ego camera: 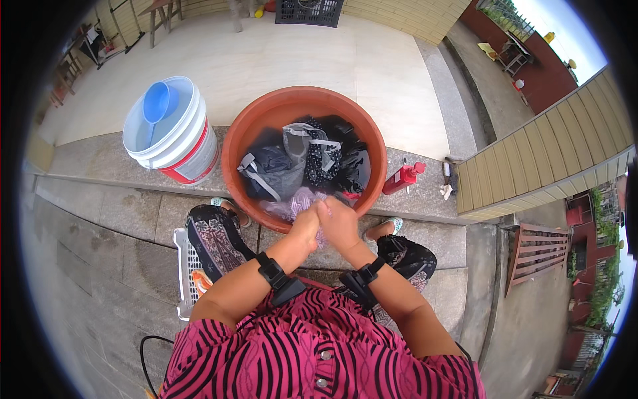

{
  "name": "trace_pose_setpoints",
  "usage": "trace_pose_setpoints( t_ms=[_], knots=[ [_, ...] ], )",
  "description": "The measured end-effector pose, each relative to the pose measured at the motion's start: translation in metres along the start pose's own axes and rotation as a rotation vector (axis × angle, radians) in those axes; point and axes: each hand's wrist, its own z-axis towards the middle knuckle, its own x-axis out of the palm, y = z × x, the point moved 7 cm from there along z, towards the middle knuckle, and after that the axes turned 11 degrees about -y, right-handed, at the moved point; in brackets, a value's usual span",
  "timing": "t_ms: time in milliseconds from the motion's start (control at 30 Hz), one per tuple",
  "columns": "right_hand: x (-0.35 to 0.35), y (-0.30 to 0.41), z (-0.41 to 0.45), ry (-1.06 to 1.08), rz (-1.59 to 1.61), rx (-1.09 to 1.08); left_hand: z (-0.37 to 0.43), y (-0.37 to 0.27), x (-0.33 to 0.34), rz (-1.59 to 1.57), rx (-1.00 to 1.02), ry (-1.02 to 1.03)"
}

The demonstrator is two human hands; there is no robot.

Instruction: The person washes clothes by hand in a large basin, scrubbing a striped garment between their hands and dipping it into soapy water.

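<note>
Between my knees stands a round terracotta-coloured tub [259, 112] with water and soaking clothes. Over its near rim, my left hand [305, 224] and my right hand [340, 219] are pressed together, both gripping a purple-and-white striped cloth [303, 200]. Part of that cloth hangs down below my fists, and part trails into the water. Dark grey garments [271, 162] with pale bands lie in the tub, beside a black dotted garment [319, 164]. Black fabric [349, 144] fills the right side, and a bit of red cloth [352, 195] shows near the rim.
A white bucket [167, 154] holds water and a blue dipper [159, 102]. Right of the tub is a red pump bottle [402, 178] on the stone step [423, 199]. A white plastic basket [185, 279] sits by my left leg. A tiled pillar [543, 144] rises at right.
</note>
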Motion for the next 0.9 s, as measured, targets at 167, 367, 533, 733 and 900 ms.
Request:
trace_pose_setpoints(
  t_ms=[167,367,533,733,900],
  knots=[
    [0.004,-0.055,0.013,0.188,0.192,0.276,-0.024,-0.028,0.010,0.177,0.087,-0.042],
    [-0.017,-0.063,0.038,0.276,0.885,0.597,-0.033,-0.084,-0.001,1.198,0.631,0.103],
    [-0.007,-0.075,0.008,0.545,0.704,0.691,-0.055,-0.153,-0.016,0.663,0.894,-0.066],
    [0.037,-0.097,-0.035,0.517,0.604,0.582,-0.070,-0.147,-0.003,0.373,0.671,0.114],
    [0.054,-0.070,-0.021,0.397,0.417,0.277,-0.080,-0.149,0.001,0.343,0.651,0.136]
  ],
)
